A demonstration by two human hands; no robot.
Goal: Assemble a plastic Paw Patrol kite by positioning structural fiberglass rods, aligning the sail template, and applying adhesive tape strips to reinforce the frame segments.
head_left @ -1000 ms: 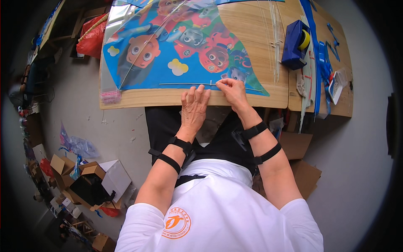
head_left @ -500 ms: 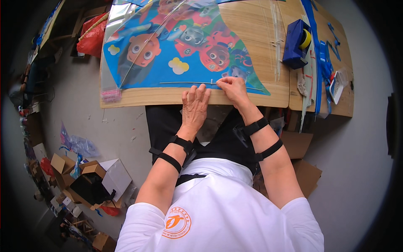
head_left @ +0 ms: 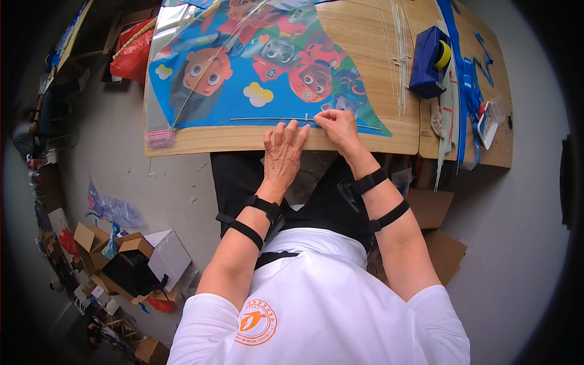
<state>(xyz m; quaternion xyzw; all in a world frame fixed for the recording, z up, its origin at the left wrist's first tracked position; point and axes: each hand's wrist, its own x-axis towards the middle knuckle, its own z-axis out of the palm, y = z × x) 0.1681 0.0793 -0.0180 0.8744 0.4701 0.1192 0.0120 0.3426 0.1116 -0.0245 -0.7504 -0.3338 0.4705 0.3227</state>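
A blue kite sheet [head_left: 207, 112] printed with cartoon figures lies flat on the wooden table. Along its near edge runs a thin pale rod [head_left: 267, 119], with a small upright clear piece [head_left: 306, 117] on it. My right hand [head_left: 339, 131] has thumb and forefinger pinched together at the rod, just right of that piece. My left hand [head_left: 283, 152] rests with fingers bent over the table's near edge, its fingertips on the sheet's border below the rod, fingers slightly apart and holding nothing. A longer rod [head_left: 210, 72] crosses the sheet diagonally.
A blue tape dispenser [head_left: 426, 64] with yellow tape stands at the right. Several thin rods [head_left: 399, 55] lie left of it. Beyond it are blue strips [head_left: 465, 115] and a white tray [head_left: 488, 126]. A red bag [head_left: 132, 55] hangs at the table's left; cardboard boxes [head_left: 137, 246] stand on the floor.
Almost nothing differs. The left fingers have shifted very slightly at the sheet's edge, and the right hand keeps its pinch at the rod.
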